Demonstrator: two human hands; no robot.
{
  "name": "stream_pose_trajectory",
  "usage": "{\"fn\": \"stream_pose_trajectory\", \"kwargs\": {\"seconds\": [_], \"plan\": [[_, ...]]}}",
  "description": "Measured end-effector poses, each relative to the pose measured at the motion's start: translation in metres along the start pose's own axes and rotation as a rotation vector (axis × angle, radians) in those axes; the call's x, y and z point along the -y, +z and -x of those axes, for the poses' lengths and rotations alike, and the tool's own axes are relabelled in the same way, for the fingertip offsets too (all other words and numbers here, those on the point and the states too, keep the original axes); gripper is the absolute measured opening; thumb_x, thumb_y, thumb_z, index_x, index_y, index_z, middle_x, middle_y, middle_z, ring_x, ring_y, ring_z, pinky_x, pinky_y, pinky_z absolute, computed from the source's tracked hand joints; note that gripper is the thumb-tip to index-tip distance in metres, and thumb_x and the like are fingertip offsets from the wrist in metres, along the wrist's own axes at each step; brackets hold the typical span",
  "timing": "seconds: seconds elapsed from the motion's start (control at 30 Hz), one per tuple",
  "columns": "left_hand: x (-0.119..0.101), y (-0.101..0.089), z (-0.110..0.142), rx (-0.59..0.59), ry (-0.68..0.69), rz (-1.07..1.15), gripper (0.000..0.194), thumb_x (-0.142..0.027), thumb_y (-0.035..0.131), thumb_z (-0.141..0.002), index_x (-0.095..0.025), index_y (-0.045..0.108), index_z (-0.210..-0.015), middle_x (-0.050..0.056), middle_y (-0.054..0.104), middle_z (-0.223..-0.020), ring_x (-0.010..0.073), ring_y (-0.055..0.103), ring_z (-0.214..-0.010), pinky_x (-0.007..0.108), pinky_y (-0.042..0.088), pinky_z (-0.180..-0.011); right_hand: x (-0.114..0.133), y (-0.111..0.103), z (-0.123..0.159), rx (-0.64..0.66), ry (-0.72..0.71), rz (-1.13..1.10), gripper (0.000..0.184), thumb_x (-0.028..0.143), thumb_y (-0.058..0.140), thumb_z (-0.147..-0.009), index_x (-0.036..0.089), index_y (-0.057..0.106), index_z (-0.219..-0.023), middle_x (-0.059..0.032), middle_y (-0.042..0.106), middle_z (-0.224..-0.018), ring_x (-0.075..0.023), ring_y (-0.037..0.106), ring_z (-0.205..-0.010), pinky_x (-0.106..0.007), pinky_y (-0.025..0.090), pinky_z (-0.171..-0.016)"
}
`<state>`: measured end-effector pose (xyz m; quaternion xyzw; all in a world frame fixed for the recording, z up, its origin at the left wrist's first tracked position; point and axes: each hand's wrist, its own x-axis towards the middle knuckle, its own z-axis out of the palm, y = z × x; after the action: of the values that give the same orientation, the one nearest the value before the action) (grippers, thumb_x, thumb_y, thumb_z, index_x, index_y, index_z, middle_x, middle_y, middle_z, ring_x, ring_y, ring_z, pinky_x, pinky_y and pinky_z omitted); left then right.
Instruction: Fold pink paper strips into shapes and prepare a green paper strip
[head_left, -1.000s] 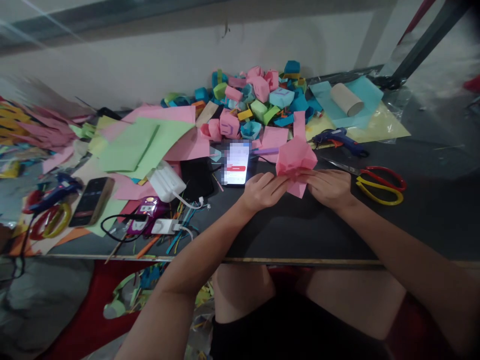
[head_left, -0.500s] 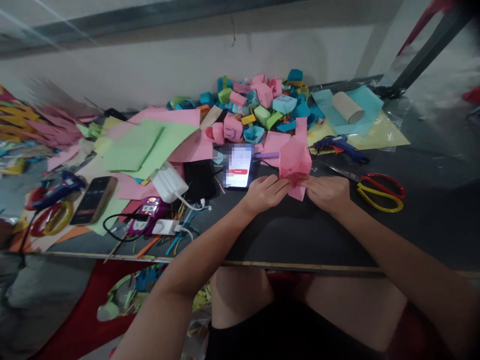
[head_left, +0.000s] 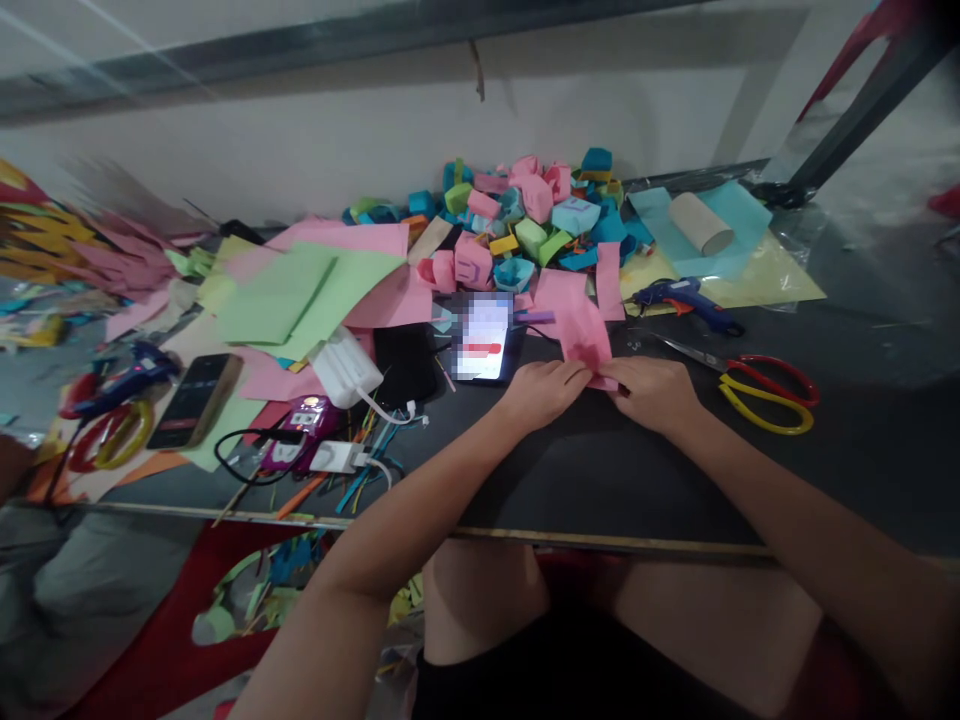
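My L hand + R hand pinch pink paper at near end, fingers closed; underside hidden, prob. thumbs below. Press evenly; mind scissors R of grip.

Pink paper, red-and-yellow scissor handles, light-brown cardboard tube, blue glue gun with perhaps some orange.

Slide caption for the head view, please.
Left hand and right hand pinch pink paper between a lit phone and scissors.
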<state>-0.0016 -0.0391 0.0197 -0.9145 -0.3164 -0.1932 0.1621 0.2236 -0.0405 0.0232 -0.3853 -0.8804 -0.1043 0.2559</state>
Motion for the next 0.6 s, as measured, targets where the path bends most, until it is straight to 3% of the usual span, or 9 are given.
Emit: {"fn": "stream_pose_trajectory", "kwargs": {"seconds": [0.27, 0.43, 0.6], "plan": [[-0.009, -0.014, -0.012, 0.299, -0.081, 0.065, 0.022, -0.011, 0.049, -0.101, -0.014, 0.071, -0.104, 0.007, 0.076, -0.098, 0.0188, 0.074, -0.086, 0.025, 0.05, -0.059, 0.01, -0.005, -0.005, 0.12, -0.031, 0.101, 0.03, 0.01, 0.05, -0.095, 0.016, 0.079, -0.1, -0.0076, 0.082, -0.101, -0.0181, 0.072, -0.085, -0.028, 0.048, -0.072], [-0.015, -0.022, -0.014, 0.357, -0.142, 0.068, 0.026, -0.01, 0.048, -0.1, -0.013, 0.072, -0.108, 0.01, 0.075, -0.102, 0.0213, 0.074, -0.087, 0.028, 0.051, -0.059, 0.019, -0.008, -0.006, 0.193, 0.006, 0.134, 0.025, 0.013, 0.054, -0.097, 0.015, 0.078, -0.101, -0.0102, 0.079, -0.112, -0.0205, 0.069, -0.092, -0.031, 0.045, -0.069], [-0.013, -0.022, -0.015, 0.375, -0.214, 0.094, 0.024, -0.015, 0.052, -0.101, -0.015, 0.075, -0.107, 0.01, 0.074, -0.104, 0.0223, 0.074, -0.09, 0.029, 0.052, -0.061, 0.025, -0.014, -0.01, 0.195, 0.03, 0.168, 0.025, 0.013, 0.053, -0.098, 0.015, 0.077, -0.095, -0.0097, 0.077, -0.106, -0.0193, 0.063, -0.091, -0.031, 0.038, -0.063]]}}
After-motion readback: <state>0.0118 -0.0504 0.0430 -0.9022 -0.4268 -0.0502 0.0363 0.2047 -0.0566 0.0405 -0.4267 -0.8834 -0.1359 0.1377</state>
